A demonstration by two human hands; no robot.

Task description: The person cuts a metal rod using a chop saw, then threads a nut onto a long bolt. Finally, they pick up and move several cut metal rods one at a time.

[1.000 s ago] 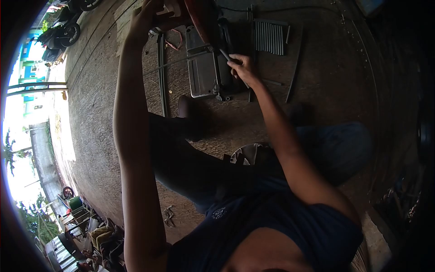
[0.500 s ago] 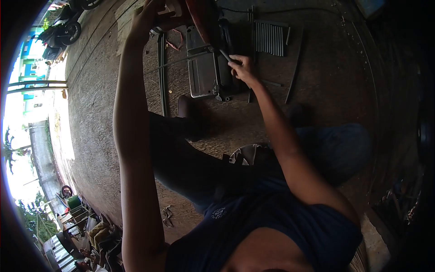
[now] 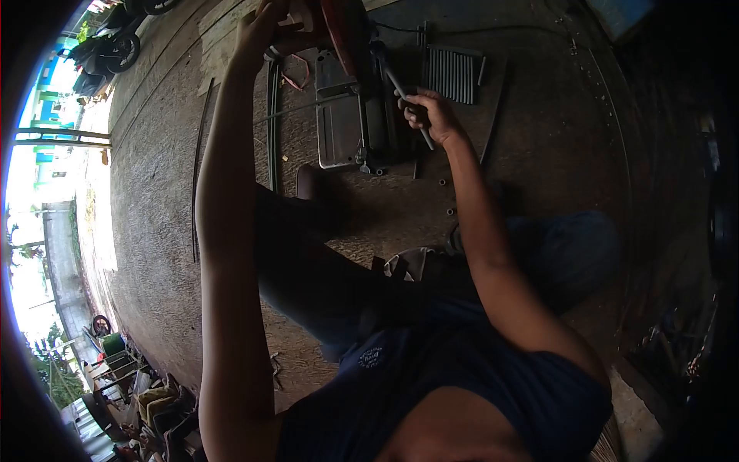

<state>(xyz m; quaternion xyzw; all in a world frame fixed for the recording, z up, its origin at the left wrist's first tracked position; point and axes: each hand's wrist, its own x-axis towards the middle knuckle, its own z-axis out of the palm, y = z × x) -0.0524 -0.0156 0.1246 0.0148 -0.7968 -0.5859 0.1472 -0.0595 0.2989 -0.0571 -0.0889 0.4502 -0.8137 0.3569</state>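
Near the top, my left hand is at the handle of a red power tool; its fingers are partly cut off and dark. My right hand is closed around a short grey metal rod, right of the machine. The tool sits over a grey metal base on the floor. A long thin rod reaches the base from the left. To the right of the machine lies a row of cut grey rods.
Long metal bars lie left of the base, and another bar lies to the right. Small rings are on the floor near my legs. A round slotted metal part is between my legs. Motorcycles stand at upper left.
My right hand has moved right and slightly down, away from the machine, with the short rod now clear of the base. My left hand has shifted slightly.
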